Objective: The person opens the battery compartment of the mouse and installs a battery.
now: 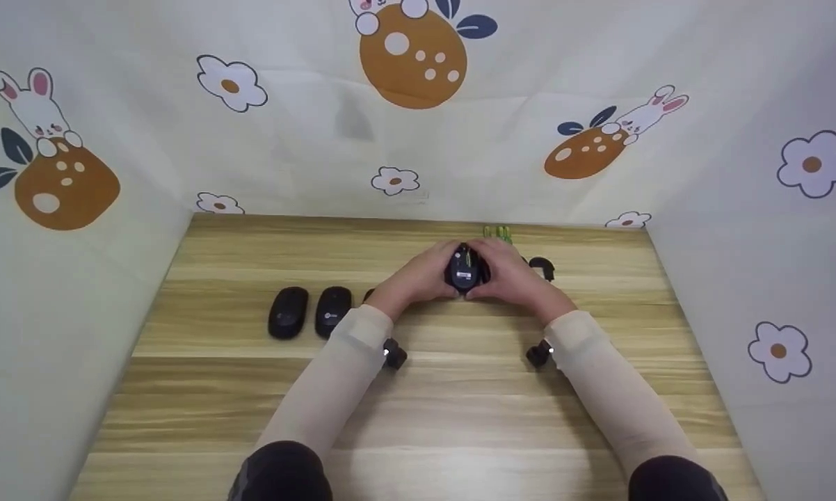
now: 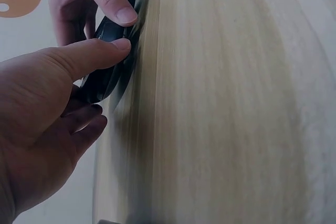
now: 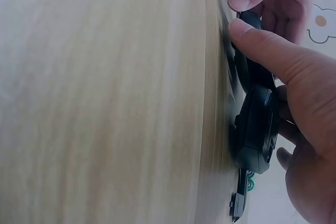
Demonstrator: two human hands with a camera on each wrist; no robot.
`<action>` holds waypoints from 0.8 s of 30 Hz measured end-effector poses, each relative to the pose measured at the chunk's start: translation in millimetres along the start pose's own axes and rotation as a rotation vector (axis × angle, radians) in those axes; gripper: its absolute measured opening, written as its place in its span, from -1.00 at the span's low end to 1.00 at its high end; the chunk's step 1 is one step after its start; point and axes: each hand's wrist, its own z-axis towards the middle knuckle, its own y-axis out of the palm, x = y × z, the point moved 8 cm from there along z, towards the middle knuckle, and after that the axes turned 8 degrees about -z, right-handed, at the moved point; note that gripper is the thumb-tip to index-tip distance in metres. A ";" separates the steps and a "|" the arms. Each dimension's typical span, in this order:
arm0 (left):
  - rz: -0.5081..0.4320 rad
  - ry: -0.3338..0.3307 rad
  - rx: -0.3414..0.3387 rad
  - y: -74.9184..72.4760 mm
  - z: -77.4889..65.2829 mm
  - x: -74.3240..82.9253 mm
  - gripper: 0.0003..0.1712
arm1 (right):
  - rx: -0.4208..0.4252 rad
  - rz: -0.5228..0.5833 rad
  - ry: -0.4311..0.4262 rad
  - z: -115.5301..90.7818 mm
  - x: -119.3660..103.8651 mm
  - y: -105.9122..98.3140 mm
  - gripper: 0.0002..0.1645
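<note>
A black computer mouse (image 1: 464,270) is between both hands, its underside facing up with a small white label and a yellow-green battery showing. My left hand (image 1: 426,273) grips its left side, thumb (image 2: 107,52) along the near edge and fingers beyond. From the other side my right hand (image 1: 512,273) holds it, the two thumb tips close together in both wrist views. Beside it, next to the right palm, sits another black mouse (image 3: 256,129), mostly covered by the hand in the head view.
Two black mice (image 1: 288,313) (image 1: 333,312) lie in a row at the left, a third partly hidden by the left forearm. Behind the right hand are green batteries (image 1: 503,234). A curved black cover (image 1: 543,268) lies to its right. Patterned cloth (image 1: 307,153) hangs behind the wooden table (image 1: 460,403).
</note>
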 end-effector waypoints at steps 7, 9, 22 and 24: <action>0.010 -0.036 -0.003 0.5 -0.5 -1.6 0.21 | -0.021 -0.014 0.022 -2.6 3.3 1.8 0.30; 0.010 -0.040 -0.001 0.3 -1.2 -2.0 0.23 | -0.020 -0.015 0.022 -3.8 4.3 2.0 0.33; 0.000 -0.049 0.002 -4.7 -8.9 -3.6 0.29 | 0.024 0.059 0.047 -12.7 2.5 -4.5 0.36; 0.002 -0.049 0.001 -5.8 -10.8 -2.7 0.29 | 0.029 0.071 0.045 -13.5 1.7 -4.8 0.36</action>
